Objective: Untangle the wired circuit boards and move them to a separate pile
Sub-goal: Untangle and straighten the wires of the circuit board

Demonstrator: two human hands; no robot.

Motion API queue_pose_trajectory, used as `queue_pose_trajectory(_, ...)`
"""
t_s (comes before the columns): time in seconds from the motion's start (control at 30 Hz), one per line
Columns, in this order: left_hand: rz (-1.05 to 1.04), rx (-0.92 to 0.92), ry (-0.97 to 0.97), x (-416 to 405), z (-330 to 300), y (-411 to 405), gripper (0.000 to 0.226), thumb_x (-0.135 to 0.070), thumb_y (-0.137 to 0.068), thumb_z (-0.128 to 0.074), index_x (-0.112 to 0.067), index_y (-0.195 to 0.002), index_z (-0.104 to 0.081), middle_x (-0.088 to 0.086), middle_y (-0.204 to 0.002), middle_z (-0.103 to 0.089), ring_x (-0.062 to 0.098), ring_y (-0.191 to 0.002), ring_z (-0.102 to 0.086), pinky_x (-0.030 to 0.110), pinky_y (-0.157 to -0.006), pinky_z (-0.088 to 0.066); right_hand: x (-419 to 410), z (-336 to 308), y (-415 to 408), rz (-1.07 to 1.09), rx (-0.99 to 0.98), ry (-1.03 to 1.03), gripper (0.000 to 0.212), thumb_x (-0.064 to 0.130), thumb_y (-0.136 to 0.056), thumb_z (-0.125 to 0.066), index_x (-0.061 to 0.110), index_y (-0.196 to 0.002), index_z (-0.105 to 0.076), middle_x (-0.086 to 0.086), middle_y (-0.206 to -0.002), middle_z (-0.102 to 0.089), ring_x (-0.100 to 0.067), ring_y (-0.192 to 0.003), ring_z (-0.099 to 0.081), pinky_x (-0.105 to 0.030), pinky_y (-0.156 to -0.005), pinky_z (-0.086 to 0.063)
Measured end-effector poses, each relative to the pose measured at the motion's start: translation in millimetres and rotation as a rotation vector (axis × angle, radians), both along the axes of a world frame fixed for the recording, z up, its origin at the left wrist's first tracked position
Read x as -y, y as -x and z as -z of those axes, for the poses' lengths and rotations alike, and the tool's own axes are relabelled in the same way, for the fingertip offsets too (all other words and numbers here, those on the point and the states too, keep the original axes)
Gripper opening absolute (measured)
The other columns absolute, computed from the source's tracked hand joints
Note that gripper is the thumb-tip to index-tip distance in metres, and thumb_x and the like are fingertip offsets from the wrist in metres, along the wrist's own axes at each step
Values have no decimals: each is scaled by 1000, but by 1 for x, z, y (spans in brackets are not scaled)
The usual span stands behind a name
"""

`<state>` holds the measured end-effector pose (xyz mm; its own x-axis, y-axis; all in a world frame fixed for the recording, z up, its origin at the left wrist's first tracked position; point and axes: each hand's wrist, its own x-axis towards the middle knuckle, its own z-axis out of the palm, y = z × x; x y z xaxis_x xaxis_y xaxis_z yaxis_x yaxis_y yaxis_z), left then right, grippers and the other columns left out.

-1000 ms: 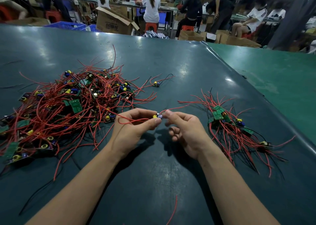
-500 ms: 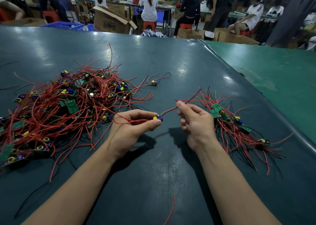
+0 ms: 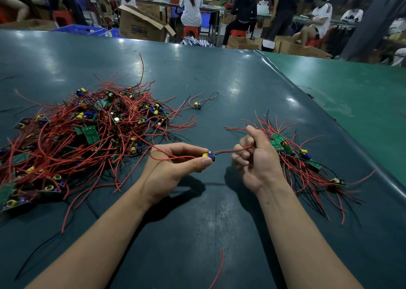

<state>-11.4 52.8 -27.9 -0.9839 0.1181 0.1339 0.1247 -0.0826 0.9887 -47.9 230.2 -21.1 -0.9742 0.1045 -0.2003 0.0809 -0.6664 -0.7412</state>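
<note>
Okay, your left hand (image 3: 175, 165) pinches a small circuit board (image 3: 209, 156) between thumb and forefinger, just above the table (image 3: 219, 80) and between the two piles. The board is tiny: a yellow round component and a blue block on top, mostly covered by your fingertips. One red wire loops back from it under your left fingers toward the big pile. Another red wire (image 3: 232, 150) runs from the board's right side straight into your right hand (image 3: 256, 163).

Your right hand has its fingers curled round that wire, thumb up, and the free end sticks out past the thumb to the left. The wire between your hands looks near taut.

The tangled pile (image 3: 77, 139) sits left of your left hand: a dense mass of red wires with some black ones, green boards, yellow and blue parts mixed in. The sorted pile (image 3: 303, 163) lies right of and partly behind your right hand: fewer boards, green faces showing, wires fanned out, red with a few black.

One lone board (image 3: 197, 106) with red and black leads lies apart, beyond both hands. A loose red wire scrap (image 3: 219, 269) lies between your forearms, near the bottom edge.
</note>
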Motion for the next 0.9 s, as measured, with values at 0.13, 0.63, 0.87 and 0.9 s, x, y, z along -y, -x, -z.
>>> queue_pose_trajectory(0.13,-90,-13,-46,3,1,4,26,-11,-64,-80,-2,-88,-74,6,-73,-74,12,-65,-66,18,-67,-53,1,-1,-4,-114,-36,-132,43,54,-76,-63,12,-84,-64,6,-58,-47,-5,-42,-41,-16,-35,-30)
queue_pose_trajectory(0.63,-45,11,-23,1,-1,2,25,-16,-62,-80,-8,-86,-75,6,-75,-75,12,-68,-68,19,-70,-55,15,6,-13,-323,-76,-323,17,26,-78,-64,9,-77,-68,2,-57,-56,-3,-44,-47,-12,-37,-34)
queue_pose_trajectory(0.87,-20,6,-21,2,-3,0,24,-10,-65,-78,-5,-87,-74,4,-73,-74,11,-68,-67,17,-69,-55,13,7,-10,-392,-33,-233,18,27,-77,-65,11,-71,-71,2,-58,-55,-4,-45,-47,-12,-36,-33)
queue_pose_trajectory(0.9,-32,6,-18,2,-3,1,22,-8,-66,-78,-5,-88,-74,4,-72,-74,11,-67,-68,17,-68,-54,11,7,-10,-375,-25,-230,19,27,-76,-66,11,-69,-74,2,-58,-56,-4,-45,-48,-11,-36,-34)
